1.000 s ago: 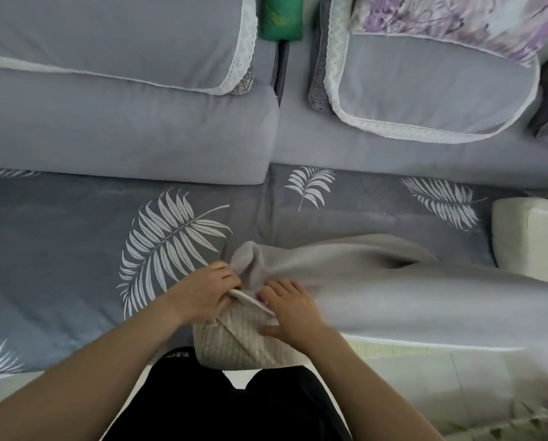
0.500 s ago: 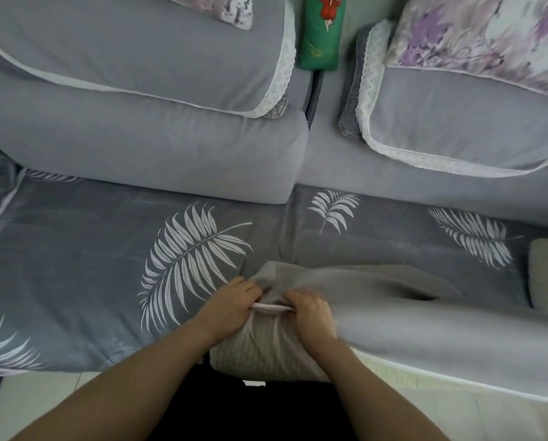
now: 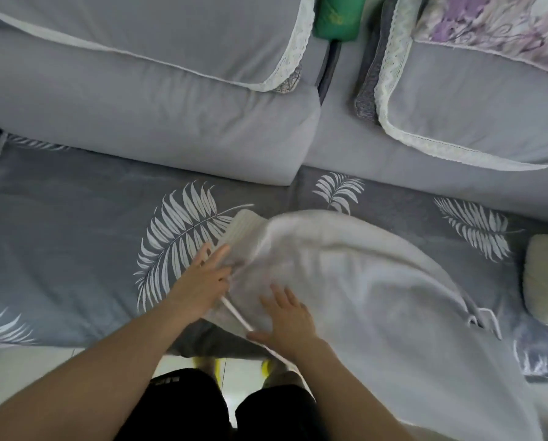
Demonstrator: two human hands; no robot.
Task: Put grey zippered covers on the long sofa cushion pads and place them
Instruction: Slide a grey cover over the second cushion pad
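A long cushion pad lies across the sofa seat, mostly inside a light grey cover (image 3: 377, 281). Its cream ribbed end (image 3: 244, 230) sticks out of the cover's open mouth at the left. My left hand (image 3: 202, 281) lies with straight fingers at that open end, fingertips against the pad. My right hand (image 3: 288, 316) rests flat with spread fingers on the grey cover, just right of the white-edged opening (image 3: 237, 316). The image is blurred with motion. The cover's right part drapes down over the seat's front edge.
The sofa seat (image 3: 75, 243) has a dark grey cover with white leaf prints. Grey back cushions (image 3: 145, 122) with lace-trimmed covers stand behind. A bare cream pad (image 3: 546, 281) lies at the right edge. A green object (image 3: 336, 17) sits between the back cushions. My legs and pale floor are below.
Both hands pinched the cover's opening over the pad's end before. Now they have let go and lie flat, and the pad's end has swung up and away from me onto the seat.
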